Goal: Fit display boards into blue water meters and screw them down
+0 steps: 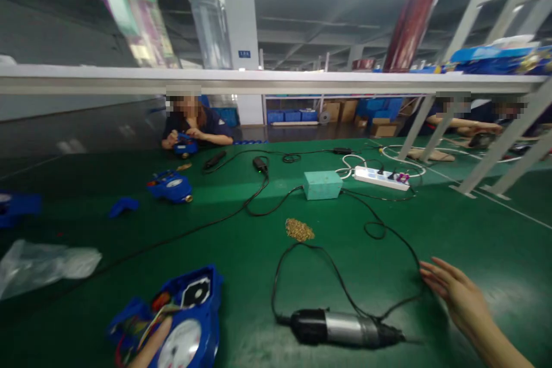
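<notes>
At the lower left, my left hand (153, 345) is on an opened blue meter (211, 310), a finger lying over wires beside its white round dial; the rest of that hand is hidden or out of frame. Coloured wires and a dark square part show inside the housing. My right hand (457, 293) is at the right with fingers stretched out, its fingertips at the black cable (409, 250), holding nothing that I can see. Between the hands lies an electric screwdriver (345, 328), black and silver, its bit pointing right. A small pile of brass screws (299, 230) sits beyond it.
A teal box (322, 185) and a white power strip (382, 178) stand mid-table with cables around. Another blue meter (172, 186) and a plastic bag (47, 264) lie left. A white shelf (276, 81) with bottles crosses above. A co-worker (196, 123) sits opposite.
</notes>
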Motion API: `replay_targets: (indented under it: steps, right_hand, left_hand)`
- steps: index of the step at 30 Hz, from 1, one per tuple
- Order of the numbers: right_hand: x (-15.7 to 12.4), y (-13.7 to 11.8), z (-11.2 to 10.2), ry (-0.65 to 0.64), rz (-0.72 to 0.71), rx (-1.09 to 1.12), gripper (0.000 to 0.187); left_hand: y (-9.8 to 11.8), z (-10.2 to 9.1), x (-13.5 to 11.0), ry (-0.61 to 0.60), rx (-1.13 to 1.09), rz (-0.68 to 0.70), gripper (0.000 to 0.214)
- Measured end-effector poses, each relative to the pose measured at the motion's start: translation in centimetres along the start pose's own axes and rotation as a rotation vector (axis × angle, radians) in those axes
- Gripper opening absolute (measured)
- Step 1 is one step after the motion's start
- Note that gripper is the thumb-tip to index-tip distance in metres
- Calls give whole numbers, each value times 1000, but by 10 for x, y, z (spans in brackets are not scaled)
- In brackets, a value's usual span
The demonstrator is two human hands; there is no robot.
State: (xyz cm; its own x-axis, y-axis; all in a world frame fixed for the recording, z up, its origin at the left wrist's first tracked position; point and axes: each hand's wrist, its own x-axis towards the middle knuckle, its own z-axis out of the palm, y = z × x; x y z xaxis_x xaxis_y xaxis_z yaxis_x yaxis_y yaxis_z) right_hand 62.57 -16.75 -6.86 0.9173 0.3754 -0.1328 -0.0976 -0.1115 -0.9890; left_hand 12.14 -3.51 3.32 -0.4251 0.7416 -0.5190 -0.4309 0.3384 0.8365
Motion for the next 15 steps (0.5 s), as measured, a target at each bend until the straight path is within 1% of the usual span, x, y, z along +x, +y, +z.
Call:
replay_targets:
  steps: [2,3,5,7,10,12,13,15]
  right_hand:
    - [-19,-5,4,-11,-55,-45,53]
    - [-30,-9,8,-22,-90,-66,56]
    - [-54,-20,16,-63,-165,-112,61]
    - [-82,-33,27,-121,-265,-190,62]
    - [-122,-49,43,-187,-480,-394,59]
    - [-141,-49,50,-297,-628,-503,52]
    - [-147,-44,53,-385,-704,-534,48]
    - [-151,-24,59,-603,-845,-541,41]
  left_hand:
    - [-4,-12,1,-6,9,-74,14]
    - [-6,-15,3,-38,2,-119,17]
    - [-9,-15,6,-100,-41,-107,23]
    - [-12,-11,9,-157,-71,-81,24]
    - [-19,-7,12,-260,-119,-41,27]
    - [-22,-6,13,-319,-143,-35,28]
    - [-24,-5,13,-332,-149,-36,29]
    - [-27,-4,15,-353,-156,-30,31]
